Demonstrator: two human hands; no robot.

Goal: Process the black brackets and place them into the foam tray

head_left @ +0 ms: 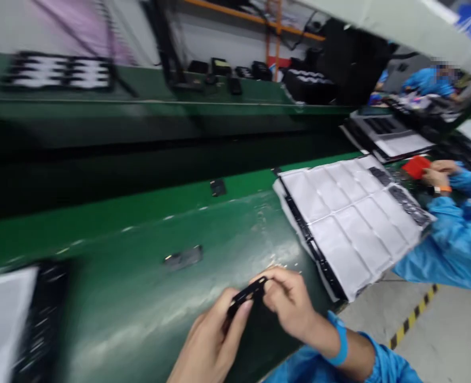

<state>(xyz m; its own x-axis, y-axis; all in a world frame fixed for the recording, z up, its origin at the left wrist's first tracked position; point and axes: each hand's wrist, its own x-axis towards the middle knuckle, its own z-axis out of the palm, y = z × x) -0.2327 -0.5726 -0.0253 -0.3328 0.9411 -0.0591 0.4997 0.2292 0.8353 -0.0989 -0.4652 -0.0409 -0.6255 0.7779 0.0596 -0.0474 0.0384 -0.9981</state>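
Between my two hands is a small black flat plastic part (246, 293), tilted over the green mat near the table's front edge. My left hand (215, 330) closes on its left end, thumb in front and fingers behind. At its right end, my right hand (285, 300) pinches the part between thumb and fingers, and a blue band circles that wrist. A similar dark flat part (183, 258) lies on the mat ahead of my left hand. Farther back rests another small black piece (218, 187).
To the right, a white compartmented tray (339, 213) sits in a stack, with black parts along its far side. Another tray (4, 324) is at the left edge. Beside me at right, a co-worker's hands (440, 173) hold something red. A raised green shelf (140, 88) runs behind.
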